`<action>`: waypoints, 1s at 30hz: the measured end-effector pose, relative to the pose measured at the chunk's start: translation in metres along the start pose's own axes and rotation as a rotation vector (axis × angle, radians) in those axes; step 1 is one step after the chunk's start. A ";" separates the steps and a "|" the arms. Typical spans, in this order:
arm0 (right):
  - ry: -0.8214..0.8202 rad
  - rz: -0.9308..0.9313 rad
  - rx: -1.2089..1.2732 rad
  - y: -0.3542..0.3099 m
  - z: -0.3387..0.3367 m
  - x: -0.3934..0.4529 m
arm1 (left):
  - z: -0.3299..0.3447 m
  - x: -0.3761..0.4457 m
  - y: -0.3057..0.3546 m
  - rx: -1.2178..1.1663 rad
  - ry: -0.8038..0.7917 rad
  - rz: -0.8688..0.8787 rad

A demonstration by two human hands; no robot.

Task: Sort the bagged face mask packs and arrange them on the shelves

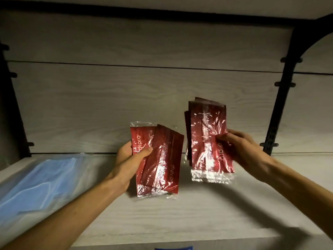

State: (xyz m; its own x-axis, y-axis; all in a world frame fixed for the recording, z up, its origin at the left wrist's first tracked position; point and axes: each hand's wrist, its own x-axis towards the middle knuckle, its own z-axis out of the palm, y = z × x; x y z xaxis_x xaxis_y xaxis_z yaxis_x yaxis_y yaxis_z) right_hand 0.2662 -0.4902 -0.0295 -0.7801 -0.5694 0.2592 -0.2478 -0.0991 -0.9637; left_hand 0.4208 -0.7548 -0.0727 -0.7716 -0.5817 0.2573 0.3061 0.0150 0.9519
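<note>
A pale wood-grain shelf [198, 213] is seen beneath a matching back panel [126, 91], framed by dark metal uprights [286, 91], with the underside of a higher shelf across the top. Above the shelf board, a small bundle of red mask packs [158, 159] is gripped in the left hand [126, 159], the thumb pressed over the front and the fingers wrapped behind; at least two overlapping clear-wrapped packs are fanned out there, tilted slightly. To the right, a second bundle of red packs [207, 139] is pinched at its right edge by the right hand [239, 147], held nearly upright and apart from the first bundle. White lettering is visible on both bundles. At the far left of the shelf, bagged blue masks [36, 183] are laid flat, well apart from both hands.
</note>
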 end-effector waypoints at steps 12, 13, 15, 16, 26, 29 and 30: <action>0.179 0.365 0.182 0.030 0.073 -0.014 | 0.017 -0.010 0.004 -0.128 -0.165 -0.285; 0.217 0.325 0.104 0.027 0.068 -0.012 | 0.015 -0.009 0.006 -0.136 -0.171 -0.313; 0.231 0.255 -0.078 0.021 0.056 -0.006 | 0.010 -0.007 0.011 -0.146 -0.194 -0.366; 0.210 0.218 -0.165 0.014 0.049 -0.003 | 0.007 -0.008 0.013 -0.155 -0.213 -0.396; -0.543 -0.121 -0.727 -0.077 0.006 -0.001 | 0.003 0.008 0.017 -0.177 -0.198 -0.489; -0.595 -0.177 -0.759 -0.100 0.002 -0.006 | -0.011 0.019 0.022 0.010 -0.164 -0.416; -0.595 -0.191 -0.776 -0.106 0.003 -0.009 | -0.016 0.023 0.024 0.078 -0.163 -0.388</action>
State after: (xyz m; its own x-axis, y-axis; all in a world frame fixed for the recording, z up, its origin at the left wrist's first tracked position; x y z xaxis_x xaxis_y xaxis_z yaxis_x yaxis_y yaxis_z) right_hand 0.3010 -0.4767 0.0706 -0.3261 -0.9368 0.1267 -0.8118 0.2088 -0.5453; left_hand 0.4189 -0.7808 -0.0460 -0.9013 -0.4201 -0.1055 -0.0627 -0.1144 0.9914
